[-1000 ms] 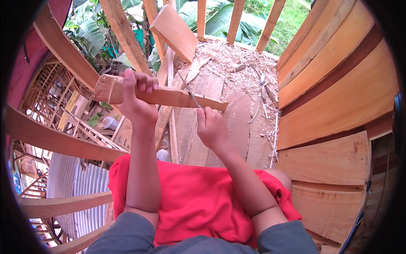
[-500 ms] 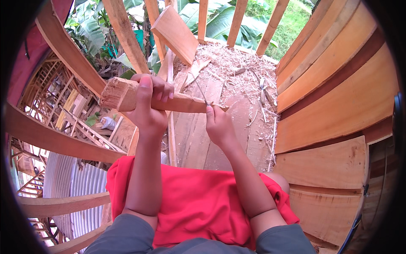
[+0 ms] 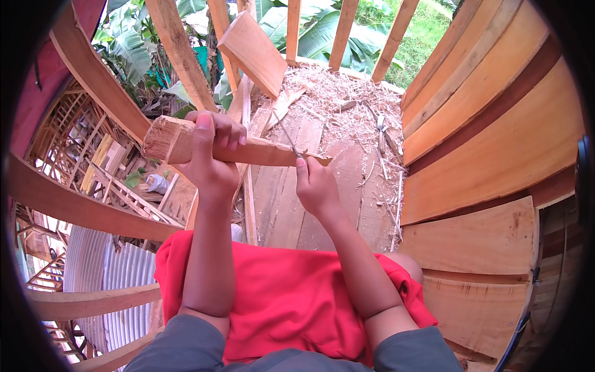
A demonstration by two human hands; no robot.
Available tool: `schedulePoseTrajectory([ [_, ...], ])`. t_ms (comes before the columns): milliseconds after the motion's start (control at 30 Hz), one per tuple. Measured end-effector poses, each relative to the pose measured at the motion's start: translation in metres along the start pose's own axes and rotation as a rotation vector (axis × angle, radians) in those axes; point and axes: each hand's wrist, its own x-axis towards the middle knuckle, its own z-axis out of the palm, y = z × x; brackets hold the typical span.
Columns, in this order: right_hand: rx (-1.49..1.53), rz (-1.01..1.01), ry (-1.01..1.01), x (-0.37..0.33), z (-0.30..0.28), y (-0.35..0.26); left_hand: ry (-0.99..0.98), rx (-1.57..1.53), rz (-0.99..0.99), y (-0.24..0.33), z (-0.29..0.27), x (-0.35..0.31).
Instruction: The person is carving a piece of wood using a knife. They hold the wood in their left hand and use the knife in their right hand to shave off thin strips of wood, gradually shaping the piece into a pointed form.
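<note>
My left hand (image 3: pixel 211 149) is wrapped round a thick, roughly carved piece of wood (image 3: pixel 263 152), held level above the plank floor. Its blunt, rough-cut end sticks out to the left of my fist, and the narrower end points right. My right hand (image 3: pixel 317 186) is closed near that narrow end, gripping a thin-bladed knife (image 3: pixel 286 131). The blade slants up and left across the wood's far edge; the handle is hidden in my fingers. A small raised curl of wood shows beside the blade. A red cloth (image 3: pixel 291 297) covers my lap.
Wood shavings (image 3: pixel 347 87) lie thick over the far floor, with a tool (image 3: pixel 381 127) among them. A board (image 3: pixel 254 53) leans at the far left. Wooden slats form a railing ahead and left; a plank wall (image 3: pixel 489 149) stands on the right.
My right hand and the knife have shifted slightly left along the wood. The left hand keeps its hold, and the wood sits a little further left in view.
</note>
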Motion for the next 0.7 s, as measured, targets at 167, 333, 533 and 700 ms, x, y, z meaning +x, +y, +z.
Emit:
schedulePoseTrajectory([
  [167, 0.016, 0.058, 0.012, 0.006, 0.001, 0.019, -0.011, -0.136, 0.037, -0.007, -0.002, 0.002],
  [333, 0.067, -0.076, -0.045, -0.008, -0.004, 0.003, -0.031, -0.141, 0.031, -0.006, -0.007, 0.000],
  [533, 0.084, -0.081, -0.012, -0.005, 0.003, 0.006, -0.065, -0.154, 0.044, -0.005, -0.009, 0.001],
  [700, 0.093, -0.122, -0.005, -0.002, 0.003, 0.004, 0.009, -0.146, 0.044, -0.005, -0.009, 0.005],
])
